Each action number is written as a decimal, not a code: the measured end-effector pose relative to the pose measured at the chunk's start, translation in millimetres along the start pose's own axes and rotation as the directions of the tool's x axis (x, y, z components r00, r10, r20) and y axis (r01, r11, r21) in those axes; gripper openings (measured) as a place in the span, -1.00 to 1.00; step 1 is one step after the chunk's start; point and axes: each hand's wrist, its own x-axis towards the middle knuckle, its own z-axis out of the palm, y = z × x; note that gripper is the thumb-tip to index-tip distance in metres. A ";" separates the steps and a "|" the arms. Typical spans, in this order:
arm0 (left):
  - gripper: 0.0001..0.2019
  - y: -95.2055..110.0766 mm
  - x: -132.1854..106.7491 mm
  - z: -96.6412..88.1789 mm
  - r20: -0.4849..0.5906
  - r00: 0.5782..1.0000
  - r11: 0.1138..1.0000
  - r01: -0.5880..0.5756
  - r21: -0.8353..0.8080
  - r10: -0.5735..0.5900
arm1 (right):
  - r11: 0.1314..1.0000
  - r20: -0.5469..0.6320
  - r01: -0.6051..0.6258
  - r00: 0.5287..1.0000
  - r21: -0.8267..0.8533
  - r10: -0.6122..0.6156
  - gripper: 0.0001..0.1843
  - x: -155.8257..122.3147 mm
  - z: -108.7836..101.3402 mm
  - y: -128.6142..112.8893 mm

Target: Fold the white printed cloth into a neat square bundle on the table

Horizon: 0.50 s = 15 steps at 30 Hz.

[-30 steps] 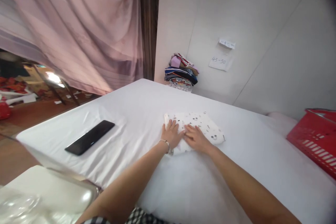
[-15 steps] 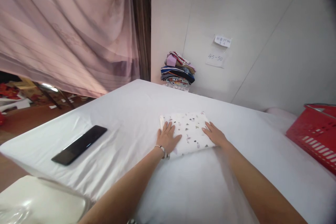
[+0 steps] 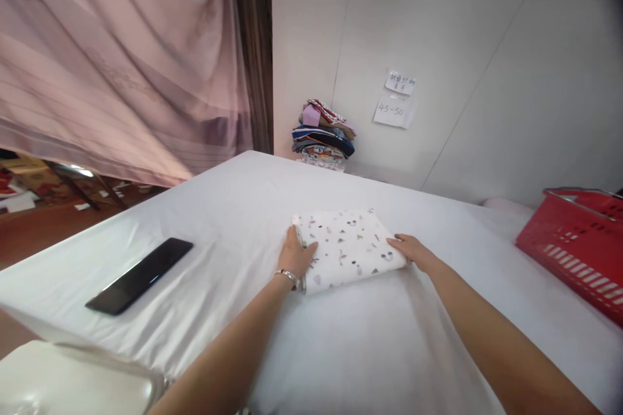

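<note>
A folded white cloth with small printed figures (image 3: 346,246) lies in the middle of the white-sheeted table (image 3: 233,207). My left hand (image 3: 295,257), with a bracelet on the wrist, clasps the cloth's left edge, thumb on top and fingers curled at its side. My right hand (image 3: 413,249) holds the cloth's right edge the same way, thumb on top. Both forearms reach in from the bottom of the view.
A black flat device (image 3: 139,275) lies on the sheet at the left. A stack of folded clothes (image 3: 322,136) sits at the far corner under paper notes (image 3: 393,110) on the wall. A red basket (image 3: 574,243) stands at the right. A pink curtain (image 3: 121,58) hangs at the left.
The cloth was folded over into a neat rectangle. My hands moved from lying together on top of it to its left and right edges.
</note>
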 end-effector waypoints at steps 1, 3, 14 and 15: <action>-0.31 -0.7 1.2 -2.9 0.007 1.000 0.999 0.009 -0.034 -0.009 | 0.999 0.051 -0.011 0.999 0.035 0.009 -0.36 -3.3 0.0 -1.8; -0.31 -3.4 4.4 -8.3 0.028 0.999 0.996 0.038 -0.080 -0.036 | 0.994 0.160 -0.029 0.987 0.107 0.012 -0.44 -12.5 -0.1 -4.0; -0.26 -10.5 18.5 -23.4 0.146 0.980 0.948 0.169 -0.268 -0.133 | 0.865 0.404 -0.204 0.915 0.458 0.002 -0.58 -41.7 7.7 16.3; -0.27 -9.5 17.8 -23.8 0.146 0.980 0.946 0.169 -0.277 -0.133 | 0.854 0.389 -0.201 0.921 0.480 -0.001 -0.59 -40.1 9.5 14.4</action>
